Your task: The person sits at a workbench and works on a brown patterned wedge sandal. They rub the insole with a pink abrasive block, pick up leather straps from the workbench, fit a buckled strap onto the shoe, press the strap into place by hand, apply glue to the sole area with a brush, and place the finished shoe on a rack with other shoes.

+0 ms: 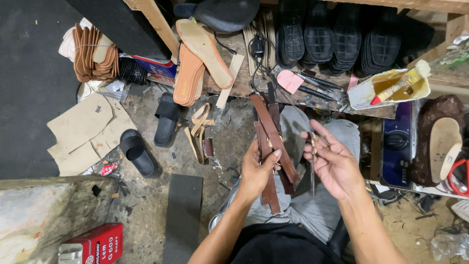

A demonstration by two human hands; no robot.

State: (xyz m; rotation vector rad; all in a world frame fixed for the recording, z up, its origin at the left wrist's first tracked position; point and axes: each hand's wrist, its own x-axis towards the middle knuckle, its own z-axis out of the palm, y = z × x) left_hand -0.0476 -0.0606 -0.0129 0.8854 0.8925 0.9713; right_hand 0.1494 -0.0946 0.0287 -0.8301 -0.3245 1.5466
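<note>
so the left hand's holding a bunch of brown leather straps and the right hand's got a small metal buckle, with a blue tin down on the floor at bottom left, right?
Not quite: the tin on the floor at bottom left is red, not blue, as the head view shows. The rest holds: the left hand grips the brown leather straps, and the right hand pinches a small metal buckle.

Black slide sandals on floor: two. Brown leather straps in hand: roughly four. Red tin: one. Tan insoles against bench: three, perhaps more.
</note>
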